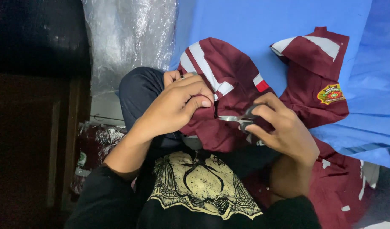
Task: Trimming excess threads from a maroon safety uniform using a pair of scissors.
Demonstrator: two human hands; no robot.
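A maroon shirt (233, 72) with white stripes and an embroidered shoulder patch (330, 94) lies across my lap and onto a blue sheet. My left hand (176, 104) pinches a fold of the shirt near its white stripe, fingers closed on the cloth. My right hand (284, 127) holds small metal thread snips (238, 119), their tips pointing left toward the pinched fold, a short gap from my left thumb.
Blue sheet (262, 21) covers the surface ahead. Clear crinkled plastic wrap (127, 34) hangs at the upper left. A dark wooden cabinet (34, 127) stands at left, with plastic-wrapped maroon garments (95, 146) beside it. More maroon cloth (343, 186) lies at lower right.
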